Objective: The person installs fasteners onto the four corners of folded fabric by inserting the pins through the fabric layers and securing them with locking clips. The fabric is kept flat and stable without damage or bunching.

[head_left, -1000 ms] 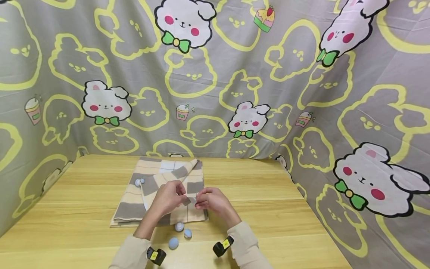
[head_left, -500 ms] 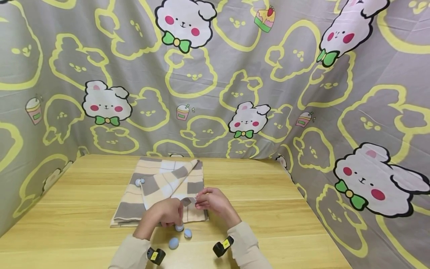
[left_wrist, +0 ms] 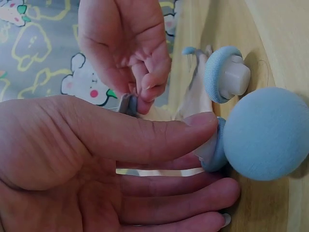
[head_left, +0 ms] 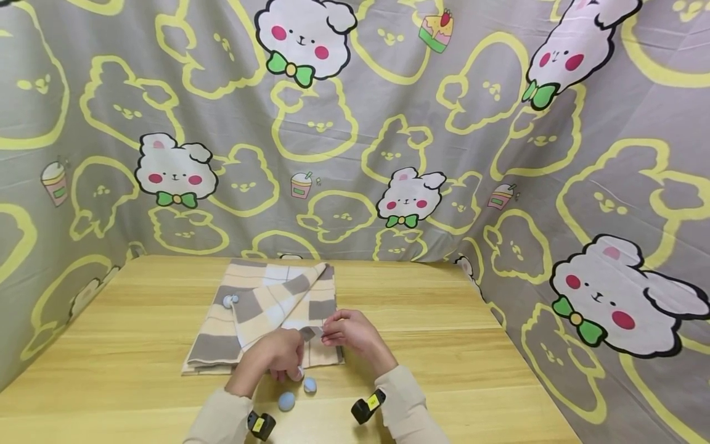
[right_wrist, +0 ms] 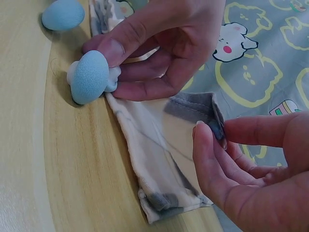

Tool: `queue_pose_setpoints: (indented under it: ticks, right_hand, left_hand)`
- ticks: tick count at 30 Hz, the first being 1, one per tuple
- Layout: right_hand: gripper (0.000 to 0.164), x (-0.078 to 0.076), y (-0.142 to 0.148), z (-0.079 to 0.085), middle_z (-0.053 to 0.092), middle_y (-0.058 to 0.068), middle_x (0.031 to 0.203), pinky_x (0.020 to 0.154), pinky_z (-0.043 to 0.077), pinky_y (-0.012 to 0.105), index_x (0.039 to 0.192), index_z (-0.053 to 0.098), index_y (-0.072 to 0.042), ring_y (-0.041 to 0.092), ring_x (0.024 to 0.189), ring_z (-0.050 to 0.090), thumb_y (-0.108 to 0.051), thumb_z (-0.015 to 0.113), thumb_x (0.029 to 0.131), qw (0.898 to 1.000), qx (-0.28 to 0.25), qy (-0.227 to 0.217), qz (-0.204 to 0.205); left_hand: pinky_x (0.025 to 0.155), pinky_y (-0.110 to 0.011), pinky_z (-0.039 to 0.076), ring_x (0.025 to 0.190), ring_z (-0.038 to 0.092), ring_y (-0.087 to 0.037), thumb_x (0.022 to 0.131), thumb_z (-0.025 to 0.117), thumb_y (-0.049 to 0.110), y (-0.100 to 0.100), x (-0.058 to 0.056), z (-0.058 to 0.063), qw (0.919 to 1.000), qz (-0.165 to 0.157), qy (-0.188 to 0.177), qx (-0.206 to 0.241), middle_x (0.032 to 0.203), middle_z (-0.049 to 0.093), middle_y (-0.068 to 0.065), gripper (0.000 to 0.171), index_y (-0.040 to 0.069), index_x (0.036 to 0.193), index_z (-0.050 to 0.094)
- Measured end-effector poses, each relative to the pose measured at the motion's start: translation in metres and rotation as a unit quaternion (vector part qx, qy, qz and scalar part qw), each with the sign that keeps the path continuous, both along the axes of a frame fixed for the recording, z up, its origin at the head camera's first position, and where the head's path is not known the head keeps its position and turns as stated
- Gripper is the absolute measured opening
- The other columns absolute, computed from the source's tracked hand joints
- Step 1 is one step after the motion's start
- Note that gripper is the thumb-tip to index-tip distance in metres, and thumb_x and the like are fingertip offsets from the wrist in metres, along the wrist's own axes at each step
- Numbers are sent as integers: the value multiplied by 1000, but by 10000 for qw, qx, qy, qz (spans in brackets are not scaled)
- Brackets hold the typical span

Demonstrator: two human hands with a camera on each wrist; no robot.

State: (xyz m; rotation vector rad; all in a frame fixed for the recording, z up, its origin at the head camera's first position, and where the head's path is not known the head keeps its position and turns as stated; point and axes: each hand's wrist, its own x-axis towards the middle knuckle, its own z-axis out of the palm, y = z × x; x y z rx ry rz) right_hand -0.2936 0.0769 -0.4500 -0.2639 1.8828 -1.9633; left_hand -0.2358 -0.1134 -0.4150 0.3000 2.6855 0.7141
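Note:
A plaid blanket (head_left: pixel 213 347) in beige, grey and white lies folded on the table, one layer turned back diagonally. My right hand (head_left: pixel 355 333) pinches its grey corner (right_wrist: pixel 192 105) between thumb and forefinger, slightly raised. Just in front of the blanket, my left hand (head_left: pixel 281 353) pinches a blue cloth-covered button-like fastener (left_wrist: pixel 218 157) with a white base, close to the tabletop. Two more such fasteners are beside that hand: one on its side with its white stem showing (left_wrist: pixel 235 77), and one round side up (left_wrist: pixel 268 133). Another fastener (head_left: pixel 230 301) sits on the blanket's left part.
The wooden table (head_left: pixel 444 345) runs back to a grey curtain (head_left: pixel 344 148) printed with cartoon rabbits, which also hangs on both sides. Black wrist cameras (head_left: pixel 368 407) are strapped on both forearms over beige sleeves.
My left hand has left the raised blanket corner, come down toward the front and taken hold of a fastener. My right hand keeps its pinch on the corner.

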Motion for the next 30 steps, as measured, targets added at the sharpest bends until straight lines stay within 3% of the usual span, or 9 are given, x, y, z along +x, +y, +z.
queue_pose_setpoints:
  ticks: [9, 14, 19, 25, 30]
  right_hand:
    - [9, -1, 1, -1, 67, 7, 79, 69, 58, 24, 101, 60, 8, 13, 70, 68, 2, 60, 94, 10000, 5, -16, 30]
    - [9, -2, 1, -2, 67, 6, 78, 69, 58, 24, 101, 60, 9, 13, 70, 68, 3, 60, 94, 10000, -20, -13, 56]
    - [9, -2, 1, -2, 67, 7, 80, 70, 58, 24, 101, 60, 9, 13, 71, 68, 3, 60, 94, 10000, -6, 2, 60]
    - [11, -2, 0, -2, 69, 7, 80, 70, 59, 25, 102, 60, 10, 13, 71, 68, 2, 60, 95, 10000, 34, 20, 32]
    - [16, -2, 0, -1, 68, 7, 79, 70, 59, 24, 106, 58, 13, 12, 71, 68, 2, 59, 95, 10000, 39, -15, 44]
  left_hand:
    - [48, -28, 48, 51, 64, -19, 73, 81, -3, 0, -1, 2, 9998, -177, 74, 24, 57, 63, -4, 21, 10, 72, 64]
    - [49, -26, 40, 51, 53, -13, 67, 78, -4, -2, -5, 2, 9971, -215, 674, 289, 55, 57, 1, 21, 11, 70, 64]
    - [54, -29, 40, 57, 50, -14, 64, 74, -3, -1, -12, 2, 9859, 174, 1412, 885, 63, 58, 3, 20, 11, 74, 64]
    - [51, -27, 41, 54, 57, -13, 69, 74, 0, -1, -18, 3, 9726, 753, 1501, 1609, 64, 63, -1, 19, 11, 81, 64]
    - [56, -29, 46, 62, 60, -15, 71, 73, 1, -2, -23, 2, 9548, 1088, 1693, 2190, 74, 66, -5, 22, 11, 89, 66]
